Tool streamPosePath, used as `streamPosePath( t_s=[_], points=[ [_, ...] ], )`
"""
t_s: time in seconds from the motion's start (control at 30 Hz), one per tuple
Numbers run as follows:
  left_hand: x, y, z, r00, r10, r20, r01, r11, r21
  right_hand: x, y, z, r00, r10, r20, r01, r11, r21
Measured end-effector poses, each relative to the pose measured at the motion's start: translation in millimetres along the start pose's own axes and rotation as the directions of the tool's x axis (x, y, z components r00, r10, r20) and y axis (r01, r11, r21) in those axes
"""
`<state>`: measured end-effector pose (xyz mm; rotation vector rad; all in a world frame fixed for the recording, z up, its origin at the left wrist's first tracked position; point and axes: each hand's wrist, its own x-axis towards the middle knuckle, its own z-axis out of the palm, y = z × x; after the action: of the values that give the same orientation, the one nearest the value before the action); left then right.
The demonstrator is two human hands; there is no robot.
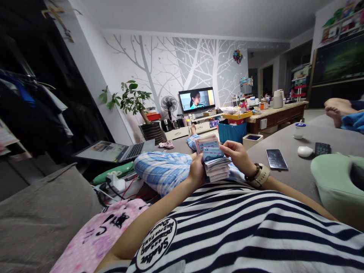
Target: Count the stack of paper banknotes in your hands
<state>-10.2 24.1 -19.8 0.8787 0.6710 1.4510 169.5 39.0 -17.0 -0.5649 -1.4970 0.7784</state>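
My left hand [196, 170] is closed around a thick stack of printed paper slips [217, 172], held in front of my lap. The lower part of the stack is whitish and fanned in uneven layers. On top, a light blue slip [212, 151] with dark print faces me, and pinkish slips [207, 139] stand behind it. My right hand [236, 152] pinches the right edge of the blue slip between thumb and fingers. A watch [262, 175] and a dark bracelet are on the right wrist. The print is too small to read.
On the grey sofa to the right lie a phone [276, 159], a white mouse-like object [305, 151], a black remote [322, 148] and a green neck pillow [335, 174]. An open laptop [113, 151] and cables [116, 185] are at left. Another person's bare foot [335, 113] shows far right.
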Motion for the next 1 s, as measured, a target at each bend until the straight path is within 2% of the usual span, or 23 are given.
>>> streamPosePath(
  t_s=[0.27,0.73,0.9,1.0],
  points=[
    [-0.2,0.6,-1.2,0.999,-0.018,0.037,0.018,1.000,0.019,0.3,-0.5,-0.1,1.000,-0.009,-0.003,0.009,1.000,0.002],
    [-2.1,0.2,-1.3,0.999,0.035,0.014,-0.035,0.999,0.029,0.7,0.9,-1.3,1.000,0.000,0.006,0.000,1.000,0.021],
    [-1.6,-0.2,-2.2,0.998,0.059,0.037,-0.061,0.997,0.056,-0.3,-0.9,-0.4,1.000,-0.014,0.013,0.013,1.000,0.015],
    [-0.1,-0.4,-4.0,0.998,0.064,0.024,-0.065,0.996,0.067,-0.2,0.1,0.1,1.000,-0.010,-0.016,0.010,1.000,0.020]
  ],
)
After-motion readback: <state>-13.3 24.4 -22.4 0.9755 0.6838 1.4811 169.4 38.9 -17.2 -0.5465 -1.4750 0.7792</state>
